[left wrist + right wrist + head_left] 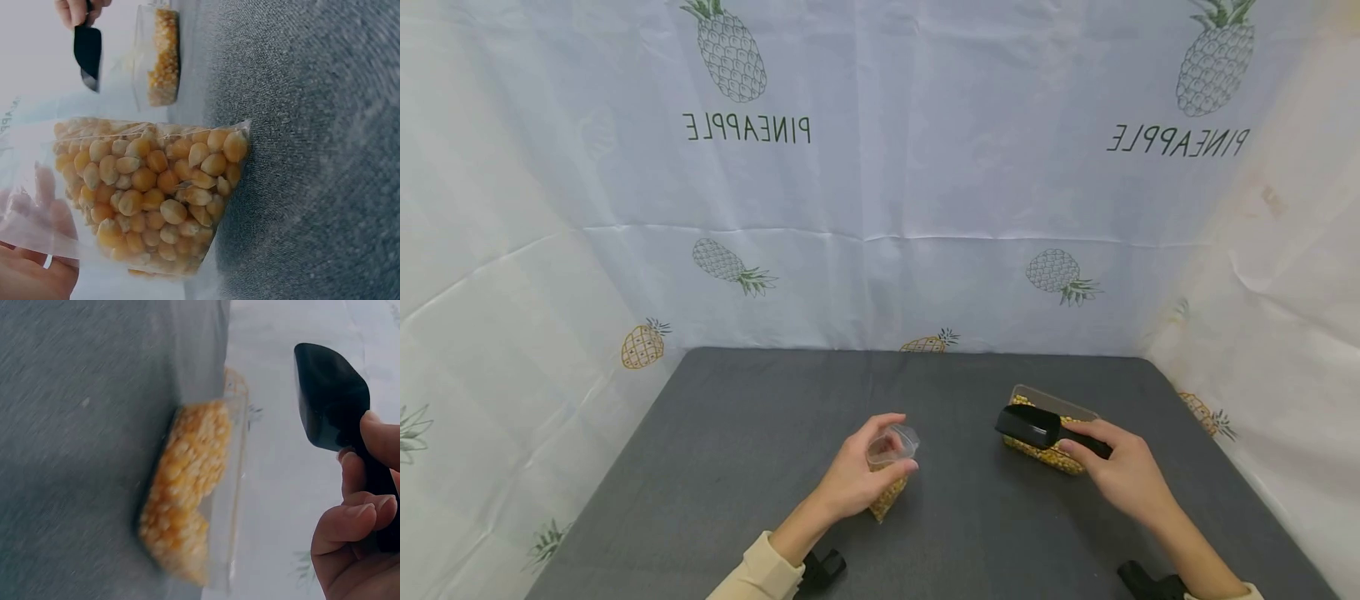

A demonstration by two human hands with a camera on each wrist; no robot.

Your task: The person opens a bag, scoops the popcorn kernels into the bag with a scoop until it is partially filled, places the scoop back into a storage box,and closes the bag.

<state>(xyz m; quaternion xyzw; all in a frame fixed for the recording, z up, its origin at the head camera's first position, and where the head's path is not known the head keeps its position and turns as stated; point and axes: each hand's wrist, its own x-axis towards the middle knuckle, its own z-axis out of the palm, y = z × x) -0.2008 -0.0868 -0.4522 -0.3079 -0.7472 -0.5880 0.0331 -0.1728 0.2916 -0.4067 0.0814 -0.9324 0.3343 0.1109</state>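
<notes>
My left hand point(855, 475) grips a clear plastic bag point(886, 492) near its top, the mouth spread round between thumb and fingers. Corn kernels point(156, 187) fill the lower part of the bag, whose bottom corner is close to the table; contact is unclear. In my right hand point(1123, 471) is a black scoop point(1033, 425), gripped by its handle above a clear rectangular container point(1056, 402). The scoop's bowl looks empty in the right wrist view. Corn kernels point(181, 481) lie in the container, with a dip on one side.
A dark grey table point(760, 433) carries the container on its right side. White cloth point(865, 183) printed with pineapples hangs behind and at both sides. Black devices point(823, 571) sit at the wrists. A small pale speck point(85, 402) lies on the table.
</notes>
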